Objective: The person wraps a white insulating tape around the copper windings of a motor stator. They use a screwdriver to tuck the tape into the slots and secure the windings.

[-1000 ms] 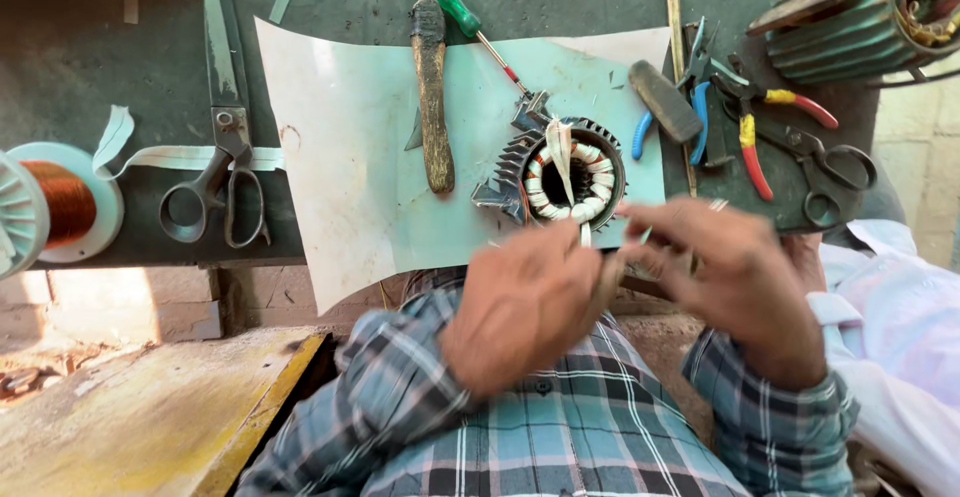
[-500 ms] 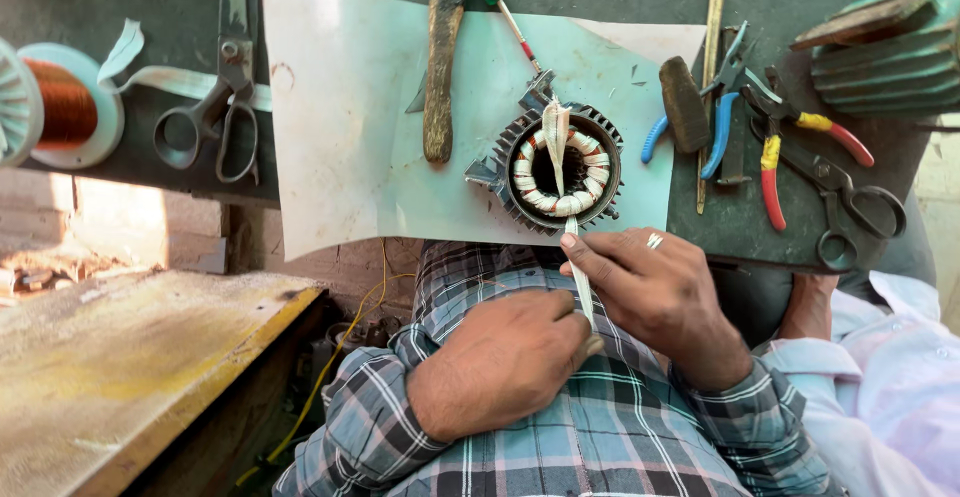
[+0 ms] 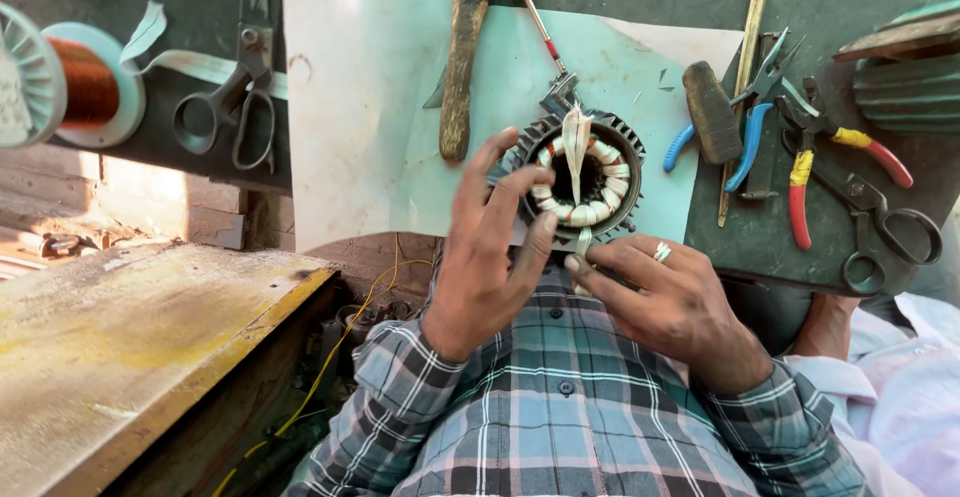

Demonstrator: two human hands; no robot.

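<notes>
Nearest, the right hand [image 3: 675, 302] pinches the lower end of a pale paper strip [image 3: 576, 157] that runs straight away across the round grey motor stator with white windings [image 3: 580, 179]. The left hand [image 3: 490, 247], fingers spread open, touches the stator's left rim. The stator lies on a pale sheet [image 3: 370, 107]; pliers [image 3: 800, 182] lie well to the right.

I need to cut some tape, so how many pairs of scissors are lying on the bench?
2. Dark steel scissors lie at the left beside the copper wire spool; black-handled scissors lie at the far right below the red-and-yellow pliers. Others may be out of view.
</notes>
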